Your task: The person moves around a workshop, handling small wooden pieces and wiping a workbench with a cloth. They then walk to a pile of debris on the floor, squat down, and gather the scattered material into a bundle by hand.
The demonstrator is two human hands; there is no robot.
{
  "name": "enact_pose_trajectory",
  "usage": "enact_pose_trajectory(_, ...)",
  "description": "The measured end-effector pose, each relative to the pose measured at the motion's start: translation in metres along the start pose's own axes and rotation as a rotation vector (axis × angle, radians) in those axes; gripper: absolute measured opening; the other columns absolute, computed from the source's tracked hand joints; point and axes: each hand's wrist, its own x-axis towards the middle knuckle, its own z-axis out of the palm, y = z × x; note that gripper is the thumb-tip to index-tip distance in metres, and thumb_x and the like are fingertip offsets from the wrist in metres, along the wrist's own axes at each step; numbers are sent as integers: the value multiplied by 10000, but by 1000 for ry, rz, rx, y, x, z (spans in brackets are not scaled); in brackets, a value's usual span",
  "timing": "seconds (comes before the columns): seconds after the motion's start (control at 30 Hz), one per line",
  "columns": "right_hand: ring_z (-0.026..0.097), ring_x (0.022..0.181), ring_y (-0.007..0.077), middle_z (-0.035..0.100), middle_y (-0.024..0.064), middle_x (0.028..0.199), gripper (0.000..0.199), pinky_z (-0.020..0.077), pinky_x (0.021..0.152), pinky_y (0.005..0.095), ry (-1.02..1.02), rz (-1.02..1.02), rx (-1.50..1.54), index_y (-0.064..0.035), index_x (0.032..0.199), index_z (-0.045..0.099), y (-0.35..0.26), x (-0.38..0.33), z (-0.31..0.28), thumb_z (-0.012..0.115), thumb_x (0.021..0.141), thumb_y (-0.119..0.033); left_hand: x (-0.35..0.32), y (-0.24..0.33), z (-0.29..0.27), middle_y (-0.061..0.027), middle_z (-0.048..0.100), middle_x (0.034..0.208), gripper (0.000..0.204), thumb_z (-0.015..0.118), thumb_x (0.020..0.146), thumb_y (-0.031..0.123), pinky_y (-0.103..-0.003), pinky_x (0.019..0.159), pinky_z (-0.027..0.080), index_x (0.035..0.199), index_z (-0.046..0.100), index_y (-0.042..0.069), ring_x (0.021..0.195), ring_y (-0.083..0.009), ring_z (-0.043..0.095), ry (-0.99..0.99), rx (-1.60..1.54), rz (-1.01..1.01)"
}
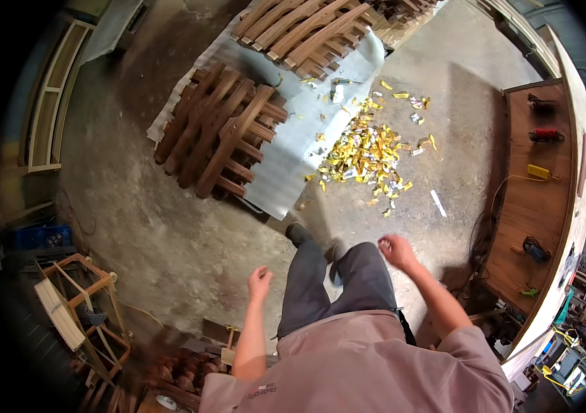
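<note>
My left hand hangs in front of my left side, its fingers loosely bent and apart, with nothing visible in it. My right hand is held out beside my right thigh, fingers slightly curled and nothing seen between them. Neither hand touches an object. Ahead of my feet, a stack of brown curved wooden frames lies on a pale sheet. A second stack of slatted wooden pieces sits farther off on the same sheet. A heap of yellow and white scraps spreads along the sheet's right edge.
A long wooden workbench runs along the right, bearing a red tool, a yellow tool and cords. A wooden frame structure and a blue crate stand at left. Dark reddish wooden parts lie near my left arm.
</note>
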Motion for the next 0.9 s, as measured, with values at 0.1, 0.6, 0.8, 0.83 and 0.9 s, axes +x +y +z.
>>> enact_pose_trajectory(0.1,678,780,347,699,164,861,166,534,695,435,61,-73,-62,-86,939,713,8,112,-22,650,851,-212,-5,53,1,-139,695,1093,424,697,898,162,-303,730,545,1257,590,-36,923,-192,687,-63,-130,-13)
enact_pose_trajectory(0.6,725,810,267,693,239,1041,570,585,683,385,187,150,123,-109,1404,512,114,768,4,581,839,-116,-109,-1,145,-93,713,991,319,695,881,62,-276,777,544,1186,626,-2,896,-151,677,73,-180,-542)
enact_pose_trajectory(0.8,703,703,197,696,94,914,365,595,582,308,121,333,739,3,1185,613,126,826,3,652,933,-258,-70,108,199,-120,709,1050,325,658,912,51,-289,847,533,1217,599,-44,948,-162,670,140,-106,-630)
enact_pose_trajectory(0.83,706,685,195,704,93,897,340,597,586,303,170,383,824,12,1133,636,122,818,4,664,926,-256,-77,110,198,-122,708,1049,327,652,914,45,-290,847,532,1221,595,-49,948,-162,669,172,-126,-611)
enact_pose_trajectory(0.9,713,628,183,725,98,816,320,586,579,281,304,388,791,25,1019,683,112,807,1,683,909,-275,-85,117,195,-128,704,1051,330,633,921,28,-289,855,530,1232,579,-65,953,-160,667,192,-128,-564)
